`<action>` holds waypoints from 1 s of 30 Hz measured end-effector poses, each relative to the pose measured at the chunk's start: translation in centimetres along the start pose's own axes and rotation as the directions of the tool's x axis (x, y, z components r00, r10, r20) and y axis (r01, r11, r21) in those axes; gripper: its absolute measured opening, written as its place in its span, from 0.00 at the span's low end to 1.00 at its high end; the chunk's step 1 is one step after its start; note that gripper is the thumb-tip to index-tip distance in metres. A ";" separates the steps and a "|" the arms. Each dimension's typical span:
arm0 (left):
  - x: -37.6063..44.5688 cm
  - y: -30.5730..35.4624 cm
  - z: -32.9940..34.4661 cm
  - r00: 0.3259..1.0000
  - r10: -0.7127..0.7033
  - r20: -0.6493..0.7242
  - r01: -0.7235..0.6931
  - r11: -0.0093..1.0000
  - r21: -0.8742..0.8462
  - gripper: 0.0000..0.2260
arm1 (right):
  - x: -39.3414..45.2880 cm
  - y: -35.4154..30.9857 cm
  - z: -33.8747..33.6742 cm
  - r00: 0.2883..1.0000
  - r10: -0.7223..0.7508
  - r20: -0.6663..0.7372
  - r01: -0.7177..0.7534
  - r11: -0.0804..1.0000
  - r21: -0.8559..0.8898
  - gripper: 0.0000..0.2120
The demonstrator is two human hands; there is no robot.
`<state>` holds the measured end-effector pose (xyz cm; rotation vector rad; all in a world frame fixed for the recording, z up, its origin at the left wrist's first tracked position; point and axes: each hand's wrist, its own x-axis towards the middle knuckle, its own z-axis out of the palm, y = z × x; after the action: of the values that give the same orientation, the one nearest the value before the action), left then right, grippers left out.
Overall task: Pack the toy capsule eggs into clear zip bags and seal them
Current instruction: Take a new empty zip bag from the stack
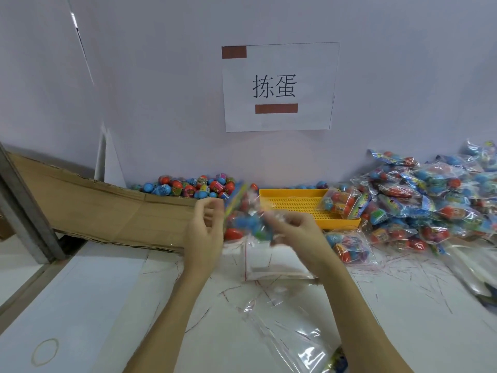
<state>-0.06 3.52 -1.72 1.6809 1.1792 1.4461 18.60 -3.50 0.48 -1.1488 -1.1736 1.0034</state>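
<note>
a white sign on the wall reads "拣蛋"; print on the egg wrappers is too blurred to read. above the middle of the tabletop, both hands grasp a filled zip bag, left hand pinching its left edge, right hand its right side, long axis roughly upright and tilted. loose eggs lie along the far edge, a yellow tray beside them, and packed bags heap at the far right corner.
</note>
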 end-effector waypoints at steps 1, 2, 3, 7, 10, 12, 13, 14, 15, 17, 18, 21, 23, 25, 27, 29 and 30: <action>0.0 0.1 0.1 1.000 -0.023 -0.011 0.023 1.000 -0.015 0.19 | 0.2 -0.3 -0.6 0.990 -0.076 -0.121 0.100 0.974 0.206 0.18; 0.1 0.2 0.1 0.999 -0.034 -0.011 0.034 0.999 -0.023 0.21 | 0.4 -0.7 -1.3 0.967 -0.127 -0.222 0.209 0.892 0.402 0.21; 0.0 0.3 0.2 1.000 -0.027 0.015 0.028 0.999 -0.016 0.21 | 0.4 -0.9 -2.1 0.948 -0.145 -0.284 0.284 0.787 0.547 0.26; -0.6 -0.4 1.0 0.940 0.153 0.306 -0.211 0.963 0.169 0.10 | 0.5 -0.8 -3.6 0.954 -0.006 -0.299 0.216 0.707 0.674 0.34; -1.0 -1.2 1.4 0.792 0.255 0.555 -0.483 0.817 0.314 0.11 | 0.6 -0.5 -3.4 0.939 0.084 -0.332 0.138 0.796 0.589 0.22; -1.2 -1.6 1.6 0.719 0.204 0.664 -0.559 0.738 0.378 0.14 | 0.6 -0.1 -3.5 0.930 0.112 -0.351 0.104 0.833 0.543 0.16; -1.3 -1.7 1.6 0.708 0.178 0.683 -0.564 0.725 0.395 0.16 | 0.6 0.0 -3.6 0.930 0.115 -0.348 0.092 0.846 0.525 0.13; -1.3 -1.8 1.5 0.712 0.165 0.683 -0.556 0.725 0.405 0.17 | 0.6 0.1 -3.6 0.932 0.116 -0.343 0.080 0.857 0.509 0.12; -1.2 -1.9 1.4 0.728 0.161 0.667 -0.540 0.734 0.412 0.19 | 0.7 0.1 -3.5 0.933 0.118 -0.340 0.066 0.872 0.485 0.11; -0.8 -2.0 0.9 0.765 0.137 0.629 -0.490 0.758 0.431 0.22 | 0.7 0.3 -3.2 0.932 0.127 -0.338 0.029 0.907 0.421 0.10; -0.6 -2.2 0.7 0.770 0.099 0.630 -0.465 0.763 0.448 0.25 | 0.8 0.4 -3.0 0.934 0.128 -0.333 0.012 0.922 0.388 0.10; -0.3 -2.5 0.2 0.742 -0.020 0.670 -0.438 0.742 0.508 0.28 | 0.8 0.6 -2.5 0.944 0.126 -0.306 -0.026 0.950 0.312 0.09; -0.3 -2.2 0.3 0.754 0.001 0.656 -0.433 0.752 0.497 0.24 | 0.9 0.6 -2.0 0.943 0.138 -0.304 -0.058 0.965 0.257 0.10; -0.3 -1.6 0.5 0.772 0.071 0.632 -0.419 0.804 0.422 0.21 | 0.8 0.6 -1.5 0.945 0.141 -0.297 -0.080 0.975 0.207 0.10; -0.5 -1.1 0.7 0.745 0.094 0.661 -0.380 0.873 0.304 0.21 | 0.8 0.7 -1.2 0.950 0.131 -0.283 -0.084 0.981 0.172 0.11; -1.2 -0.8 1.1 0.642 0.050 0.765 -0.390 0.881 0.269 0.24 | 0.7 0.8 -1.1 0.953 0.120 -0.278 -0.077 0.984 0.159 0.11; -1.6 -0.7 1.3 0.591 0.039 0.806 -0.436 0.856 0.278 0.24 | 0.7 0.7 -1.1 0.953 0.119 -0.279 -0.078 0.985 0.155 0.11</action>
<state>1.05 2.52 -3.28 2.5131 0.7936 0.3767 19.82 -2.85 -0.17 -1.2025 -0.8067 0.9421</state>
